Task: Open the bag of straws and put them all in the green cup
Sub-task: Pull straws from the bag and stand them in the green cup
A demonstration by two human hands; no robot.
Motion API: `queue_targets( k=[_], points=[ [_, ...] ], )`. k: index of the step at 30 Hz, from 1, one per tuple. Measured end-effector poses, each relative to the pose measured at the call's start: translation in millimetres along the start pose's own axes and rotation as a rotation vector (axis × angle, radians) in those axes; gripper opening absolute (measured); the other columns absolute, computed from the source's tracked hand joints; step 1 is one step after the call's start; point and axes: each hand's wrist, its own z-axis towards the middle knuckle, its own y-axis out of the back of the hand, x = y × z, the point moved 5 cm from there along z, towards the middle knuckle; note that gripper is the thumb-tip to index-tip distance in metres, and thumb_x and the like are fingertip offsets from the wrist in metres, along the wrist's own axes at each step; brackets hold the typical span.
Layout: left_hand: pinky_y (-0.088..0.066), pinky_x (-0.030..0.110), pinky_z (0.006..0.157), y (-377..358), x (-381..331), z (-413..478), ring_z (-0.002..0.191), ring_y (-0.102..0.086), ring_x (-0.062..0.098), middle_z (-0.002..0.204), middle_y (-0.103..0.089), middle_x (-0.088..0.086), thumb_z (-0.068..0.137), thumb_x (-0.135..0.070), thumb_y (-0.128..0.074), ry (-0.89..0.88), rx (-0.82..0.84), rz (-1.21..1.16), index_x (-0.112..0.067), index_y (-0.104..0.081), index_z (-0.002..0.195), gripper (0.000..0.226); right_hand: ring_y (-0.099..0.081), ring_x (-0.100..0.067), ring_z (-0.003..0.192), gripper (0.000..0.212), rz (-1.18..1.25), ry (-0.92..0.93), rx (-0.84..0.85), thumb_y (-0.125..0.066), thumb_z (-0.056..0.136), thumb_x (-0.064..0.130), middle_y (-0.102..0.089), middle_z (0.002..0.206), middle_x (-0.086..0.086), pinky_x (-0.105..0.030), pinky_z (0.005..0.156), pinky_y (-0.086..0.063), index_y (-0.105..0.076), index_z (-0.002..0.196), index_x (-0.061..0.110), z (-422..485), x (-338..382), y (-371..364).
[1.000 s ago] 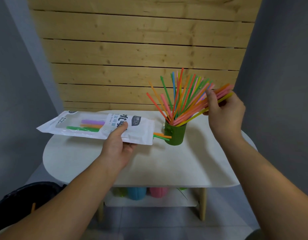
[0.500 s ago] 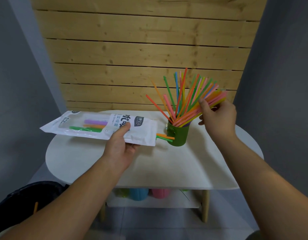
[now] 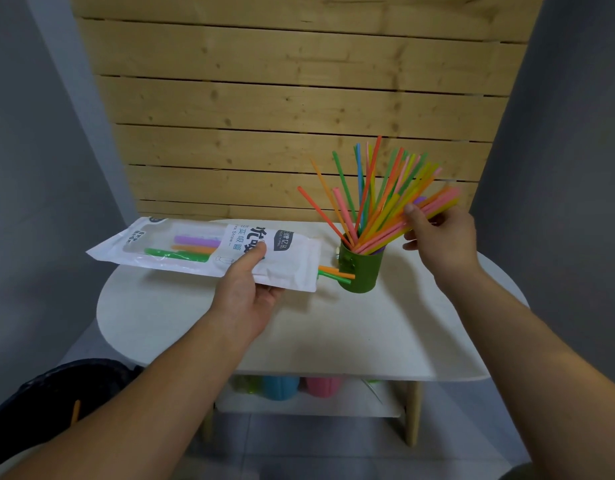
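My left hand [image 3: 245,292] grips a white straw bag [image 3: 181,249] held flat above the table, thumb on top. Purple, orange and green straws show through its window, and two straw ends [image 3: 333,273] poke out of its right end. The green cup [image 3: 361,270] stands on the table, filled with several coloured straws [image 3: 372,195] fanning upward. My right hand [image 3: 441,233] is to the right of the cup and holds a bundle of pink, orange and yellow straws [image 3: 434,204] whose lower ends sit in the cup.
The white oval table [image 3: 333,334] stands against a wooden slat wall [image 3: 282,116]. Blue and pink cups [image 3: 299,388] sit on the shelf beneath. A black bin [image 3: 53,393] is at the lower left, grey walls on both sides.
My right hand has moved left and down toward the cup, tipping its straw bundle more upright into the cup. My left hand and the bag have barely moved.
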Motion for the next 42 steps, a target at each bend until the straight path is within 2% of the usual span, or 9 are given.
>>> queue_targets(
  k=[7,11,15,18,23,29,35,38,42],
  points=[
    [-0.060,0.043,0.090,1.0,-4.7,-0.2,0.104,-0.074,0.021,0.115,-0.077,0.005,0.093,-0.006,-0.067,-0.013,0.005,-0.010,-0.018,-0.066,0.116,0.026,-0.068,-0.021,0.071,0.026,0.074,-0.030,0.084,-0.074,0.088,0.028,-0.066,0.081,-0.001,-0.025,0.053,-0.057,-0.066,0.102,0.008,-16.1,2.4,3.6],
    [-0.059,0.044,0.091,1.0,-7.1,-1.3,0.100,-0.076,0.021,0.112,-0.078,0.005,0.093,-0.007,-0.068,-0.015,0.007,-0.016,-0.017,-0.066,0.114,0.023,-0.067,-0.025,0.077,0.045,-0.024,-0.202,0.169,-0.083,0.077,0.037,-0.061,0.085,-0.004,-0.039,0.063,-0.061,-0.059,0.101,0.007,-26.7,0.2,3.6],
    [-0.061,0.042,0.086,-0.5,-7.8,-2.5,0.098,-0.076,0.020,0.108,-0.079,0.004,0.093,-0.007,-0.068,-0.010,0.015,-0.033,-0.017,-0.066,0.115,0.025,-0.068,-0.025,0.076,0.052,-0.145,-0.502,0.511,-0.076,0.079,0.049,-0.069,0.091,-0.013,-0.038,0.068,-0.062,-0.063,0.096,0.002,-55.3,-3.4,-8.9],
    [-0.061,0.042,0.087,-2.4,-7.0,-3.2,0.098,-0.076,0.021,0.108,-0.079,0.004,0.093,-0.006,-0.067,-0.006,0.024,-0.039,-0.017,-0.067,0.115,0.024,-0.067,-0.023,0.072,0.044,0.086,-0.567,0.667,-0.070,0.087,0.042,-0.067,0.097,-0.017,-0.034,0.066,-0.060,-0.066,0.107,0.003,-79.3,2.4,-34.1],
    [-0.059,0.044,0.091,-5.4,-5.0,-4.7,0.100,-0.076,0.021,0.111,-0.078,0.005,0.094,-0.007,-0.065,-0.015,0.044,-0.014,-0.016,-0.067,0.113,0.021,-0.068,-0.019,0.067,0.020,0.454,-0.533,0.570,-0.073,0.088,0.017,-0.066,0.092,-0.016,-0.030,0.067,-0.060,-0.070,0.104,0.005,-92.0,9.1,-65.2],
    [-0.062,0.041,0.082,-2.4,-8.9,-3.4,0.099,-0.076,0.021,0.113,-0.078,0.005,0.094,-0.006,-0.065,-0.020,0.022,-0.017,-0.016,-0.066,0.117,0.025,-0.067,-0.018,0.064,0.008,0.519,-0.457,0.439,-0.066,0.090,-0.001,-0.066,0.076,-0.015,-0.023,0.061,-0.059,-0.069,0.096,-0.004,-86.2,11.1,-66.2],
    [-0.063,0.044,0.080,4.1,-12.0,-0.1,0.092,-0.077,0.020,0.110,-0.078,0.006,0.093,-0.004,-0.066,-0.016,-0.014,-0.031,-0.015,-0.066,0.115,0.024,-0.063,-0.018,0.061,0.005,0.426,-0.431,0.326,-0.064,0.090,-0.004,-0.064,0.075,-0.015,-0.023,0.058,-0.058,-0.067,0.092,0.000,-71.9,7.2,-48.1],
    [-0.064,0.040,0.074,3.7,-10.6,-0.3,0.086,-0.078,0.019,0.105,-0.079,0.006,0.093,-0.003,-0.067,-0.011,-0.021,-0.033,-0.014,-0.066,0.114,0.024,-0.063,-0.017,0.062,0.007,0.498,-0.467,0.316,-0.066,0.089,-0.002,-0.064,0.078,-0.015,-0.024,0.058,-0.058,-0.067,0.095,0.001,-71.2,6.1,-43.9],
    [-0.064,0.040,0.076,2.3,-13.3,-0.1,0.088,-0.078,0.019,0.106,-0.079,0.006,0.094,-0.002,-0.066,-0.020,-0.022,-0.063,-0.013,-0.066,0.112,0.022,-0.063,-0.017,0.063,0.028,0.624,-0.554,0.309,-0.076,0.085,0.012,-0.064,0.081,-0.012,-0.027,0.061,-0.058,-0.063,0.108,0.003,-79.4,1.9,-52.2]
  ],
)
